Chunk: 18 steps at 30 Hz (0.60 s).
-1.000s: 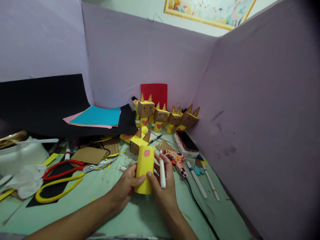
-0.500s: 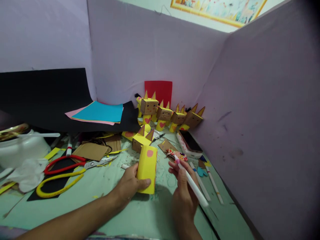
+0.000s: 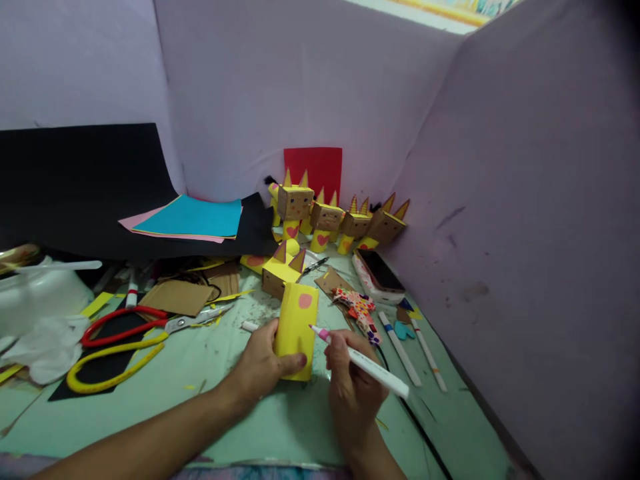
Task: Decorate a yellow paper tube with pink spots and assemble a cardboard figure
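Note:
My left hand (image 3: 265, 363) grips a yellow paper tube (image 3: 296, 333) that bears a pink spot near its top, the thumb lying across its front. In my right hand (image 3: 353, 387) is a white marker (image 3: 377, 371) with a pink collar. The marker's tip is at the tube's right side; whether it touches cannot be made out. Just behind the tube sits a yellow-topped cardboard box head (image 3: 281, 272) with two pointed ears. Part of another white marker (image 3: 249, 326) shows beside my left fingers.
Several box-headed yellow paper figures (image 3: 327, 219) stand at the back before red paper (image 3: 315, 167). Red-and-yellow scissors (image 3: 167, 325), cardboard pieces (image 3: 176, 297) and a white pot (image 3: 45, 293) are on the left. A phone (image 3: 380, 270), patterned glue gun (image 3: 357, 307) and markers (image 3: 401, 350) lie right.
My right hand has brought the marker left, its pink end now at the tube's edge. The tube stays in my left hand. The view has tilted down slightly.

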{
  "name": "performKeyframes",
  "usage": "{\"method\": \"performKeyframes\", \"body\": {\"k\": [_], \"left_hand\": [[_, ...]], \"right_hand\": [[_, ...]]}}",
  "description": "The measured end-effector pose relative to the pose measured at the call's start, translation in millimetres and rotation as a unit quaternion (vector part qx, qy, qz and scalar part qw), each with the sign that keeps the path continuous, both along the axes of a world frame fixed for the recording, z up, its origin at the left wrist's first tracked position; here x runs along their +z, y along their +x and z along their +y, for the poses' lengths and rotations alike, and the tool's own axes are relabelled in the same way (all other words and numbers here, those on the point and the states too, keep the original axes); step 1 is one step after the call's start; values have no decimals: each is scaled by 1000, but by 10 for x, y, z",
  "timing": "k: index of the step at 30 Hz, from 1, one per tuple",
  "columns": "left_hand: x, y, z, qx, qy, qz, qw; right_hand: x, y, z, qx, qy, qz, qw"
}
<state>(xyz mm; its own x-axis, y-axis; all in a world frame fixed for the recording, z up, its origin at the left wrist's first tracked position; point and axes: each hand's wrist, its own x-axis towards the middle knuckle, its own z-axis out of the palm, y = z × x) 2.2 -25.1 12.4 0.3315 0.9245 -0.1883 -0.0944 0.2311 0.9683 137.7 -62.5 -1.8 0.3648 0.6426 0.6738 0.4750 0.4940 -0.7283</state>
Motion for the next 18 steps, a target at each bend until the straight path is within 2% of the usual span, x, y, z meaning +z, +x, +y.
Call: {"method": "performKeyframes", "body": {"k": [11,18], "left_hand": [[41,11,-2,11,15,9,1000],[3,13,2,12,18,3,1000]], "right_hand": [[11,-1,25,-23,-3,-48,999],[6,2,33,-30,4,-57,998]]}}
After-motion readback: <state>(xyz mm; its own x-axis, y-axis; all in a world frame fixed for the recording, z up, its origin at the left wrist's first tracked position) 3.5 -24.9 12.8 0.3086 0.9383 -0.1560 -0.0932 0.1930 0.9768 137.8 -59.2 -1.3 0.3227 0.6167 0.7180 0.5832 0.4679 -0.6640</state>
